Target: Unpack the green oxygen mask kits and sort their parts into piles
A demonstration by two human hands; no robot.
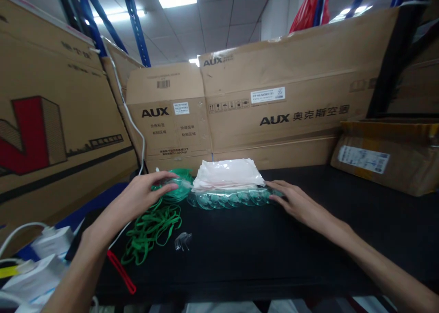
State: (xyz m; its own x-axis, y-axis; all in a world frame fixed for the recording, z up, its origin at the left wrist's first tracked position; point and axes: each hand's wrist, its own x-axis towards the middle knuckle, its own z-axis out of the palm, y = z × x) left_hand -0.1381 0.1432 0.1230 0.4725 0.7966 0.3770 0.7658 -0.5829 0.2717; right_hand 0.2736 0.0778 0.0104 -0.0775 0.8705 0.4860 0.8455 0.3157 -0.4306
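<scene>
My left hand [146, 191] is closed, thumb and fingers pinching a clear, green-tinted plastic piece at the pile of similar pieces [181, 191]. Just right of that pile lies a row of overlapping clear green plastic pieces, like shallow cups or masks [229, 199]. My right hand [295, 198] grips the right end of this row between thumb and fingers. Behind the row rests a stack of white packets in shiny plastic film [228, 172]. Below my left hand is a tangled heap of green elastic straps [151, 230], with a few small clear pieces [183, 241] beside it.
The black tabletop [247, 253] is walled by AUX cardboard [236, 111] at the back and a large carton [61, 102] at left. An opened brown box [384, 155] stands at right. White power adapters [51, 242] with cables and a red strap [121, 272] lie at left.
</scene>
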